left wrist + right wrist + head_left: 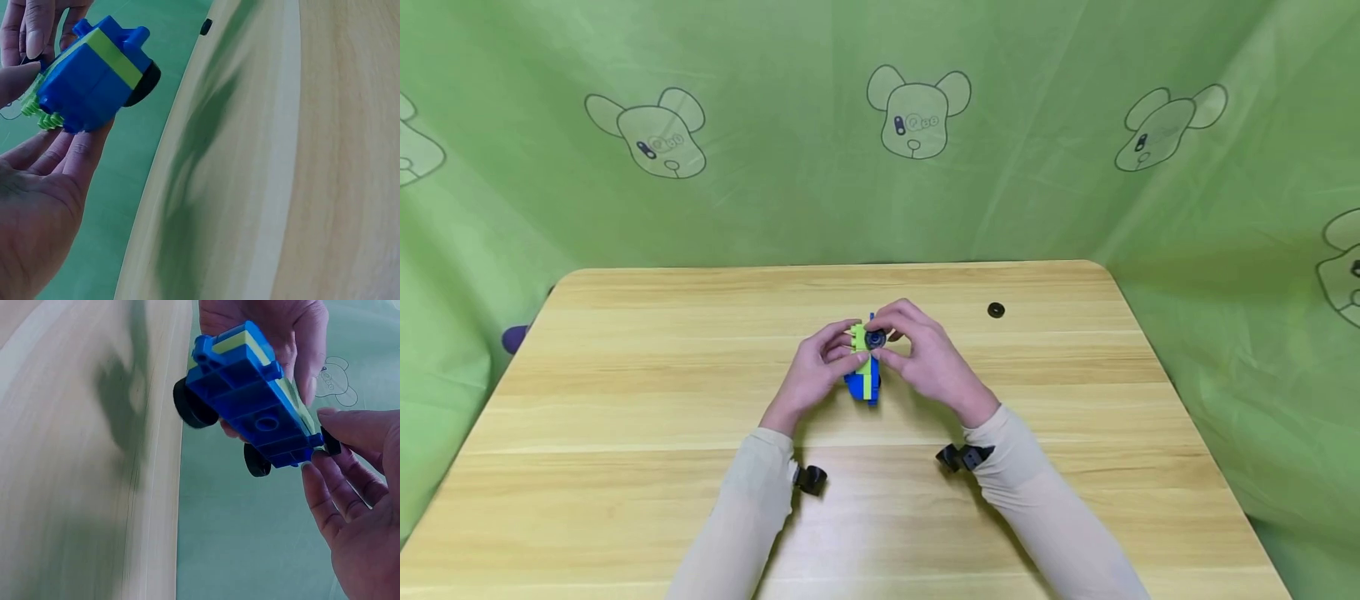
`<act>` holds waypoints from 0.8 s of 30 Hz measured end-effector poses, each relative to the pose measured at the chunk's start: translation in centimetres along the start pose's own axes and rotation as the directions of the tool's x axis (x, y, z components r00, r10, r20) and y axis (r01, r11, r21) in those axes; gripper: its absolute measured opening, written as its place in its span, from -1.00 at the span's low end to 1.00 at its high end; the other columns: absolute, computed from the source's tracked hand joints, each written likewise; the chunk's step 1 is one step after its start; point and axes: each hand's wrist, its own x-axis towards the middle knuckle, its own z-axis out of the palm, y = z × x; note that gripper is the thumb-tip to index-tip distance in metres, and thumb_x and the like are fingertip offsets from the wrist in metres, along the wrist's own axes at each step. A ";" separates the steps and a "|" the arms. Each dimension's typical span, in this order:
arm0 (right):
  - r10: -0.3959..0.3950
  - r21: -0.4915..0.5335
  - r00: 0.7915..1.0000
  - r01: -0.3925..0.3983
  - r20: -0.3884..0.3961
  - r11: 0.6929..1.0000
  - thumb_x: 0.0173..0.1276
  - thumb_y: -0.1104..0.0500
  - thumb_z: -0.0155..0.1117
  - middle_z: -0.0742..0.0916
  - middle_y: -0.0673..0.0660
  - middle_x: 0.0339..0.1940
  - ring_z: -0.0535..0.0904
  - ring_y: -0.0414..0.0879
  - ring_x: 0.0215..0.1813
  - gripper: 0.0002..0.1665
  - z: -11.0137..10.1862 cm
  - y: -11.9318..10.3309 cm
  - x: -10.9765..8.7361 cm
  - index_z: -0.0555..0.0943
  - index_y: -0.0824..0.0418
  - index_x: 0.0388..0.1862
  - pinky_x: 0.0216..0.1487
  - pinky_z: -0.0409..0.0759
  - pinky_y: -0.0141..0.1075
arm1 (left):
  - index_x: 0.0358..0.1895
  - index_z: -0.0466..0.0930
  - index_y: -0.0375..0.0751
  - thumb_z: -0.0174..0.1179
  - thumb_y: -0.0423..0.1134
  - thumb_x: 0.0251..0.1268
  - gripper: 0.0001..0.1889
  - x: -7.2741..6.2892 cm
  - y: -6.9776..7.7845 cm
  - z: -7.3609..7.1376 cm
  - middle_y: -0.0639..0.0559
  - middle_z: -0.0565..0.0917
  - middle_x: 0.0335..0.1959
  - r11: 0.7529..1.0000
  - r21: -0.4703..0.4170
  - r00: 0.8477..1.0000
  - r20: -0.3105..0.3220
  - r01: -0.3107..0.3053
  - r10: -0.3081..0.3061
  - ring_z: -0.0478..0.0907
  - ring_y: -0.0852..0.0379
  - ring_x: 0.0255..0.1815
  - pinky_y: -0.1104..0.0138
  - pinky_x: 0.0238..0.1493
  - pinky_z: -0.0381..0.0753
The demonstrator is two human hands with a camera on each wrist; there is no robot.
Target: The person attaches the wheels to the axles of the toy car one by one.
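Observation:
A toy car of blue and lime-green building blocks (855, 387) is held up over the middle of the table, its blue underside (250, 406) facing the right wrist camera. My left hand (816, 367) grips it from the left side, fingers and thumb around the green blocks. With thumb and fingertips, my right hand (928, 358) pinches a black wheel (330, 442) against one corner of the car. Two more black wheels sit on the car, one at one end (197, 406) and another (257, 460) along the same side.
A loose black wheel (996, 310) lies on the wooden table (625, 400), back and to the right. Green cloth (775, 192) with printed bear heads hangs behind and beside the table. Past the table's left edge shows a purple object (515, 338).

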 end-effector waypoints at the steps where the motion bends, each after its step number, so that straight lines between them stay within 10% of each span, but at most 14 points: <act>1: -0.002 0.005 1.000 0.002 -0.003 1.000 0.17 0.41 0.45 0.61 0.03 0.02 0.56 -0.09 -0.03 -0.60 0.0 0.0 0.0 0.63 0.24 0.01 0.01 0.60 -0.24 | 0.35 0.38 -0.34 0.30 -0.39 0.27 -0.42 0.0 0.0 0.0 -0.25 0.58 0.01 1.000 -0.001 1.000 -0.002 0.002 -0.002 0.58 -0.10 0.00 0.29 0.09 0.59; 24: 0.005 0.053 1.000 -0.005 -0.010 0.999 0.18 0.41 0.44 0.59 0.03 -0.01 0.56 -0.12 -0.05 -0.61 0.6 0.2 -0.1 0.62 0.26 0.01 0.06 0.58 -0.30 | 0.34 0.40 -0.27 0.21 -0.08 0.41 -0.46 0.0 -0.3 0.1 -0.18 0.62 -0.07 1.000 -0.005 1.000 -0.008 0.005 -0.005 0.60 0.01 -0.06 0.31 -0.06 0.60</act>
